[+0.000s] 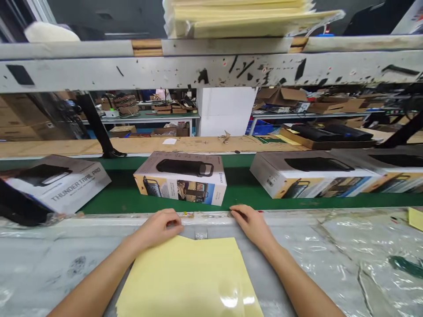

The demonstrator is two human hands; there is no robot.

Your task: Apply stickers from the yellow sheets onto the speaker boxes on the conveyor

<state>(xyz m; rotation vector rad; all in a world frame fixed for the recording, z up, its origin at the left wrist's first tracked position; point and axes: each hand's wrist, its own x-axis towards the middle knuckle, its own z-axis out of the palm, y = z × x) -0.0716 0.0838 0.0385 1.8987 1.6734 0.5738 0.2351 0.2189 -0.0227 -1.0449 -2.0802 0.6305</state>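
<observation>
My left hand [161, 226] rests on the far left corner of a stack of pale yellow sheets [188, 281] lying on the plastic-covered bench [330, 259]; its fingers are curled down. My right hand [253, 224] lies flat at the bench's far edge, just past the sheets' right corner, fingers stretched toward the green conveyor belt [241, 189]. Directly beyond both hands, a printed speaker box [181, 178] lies on the belt.
More speaker boxes lie on the belt at the left [59, 182] and at the right [310, 174]. A black object [16, 207] juts in at the left edge. A worn shelf beam [211, 66] overhead carries more yellow sheets [244, 17]. Benches with cartons stand behind.
</observation>
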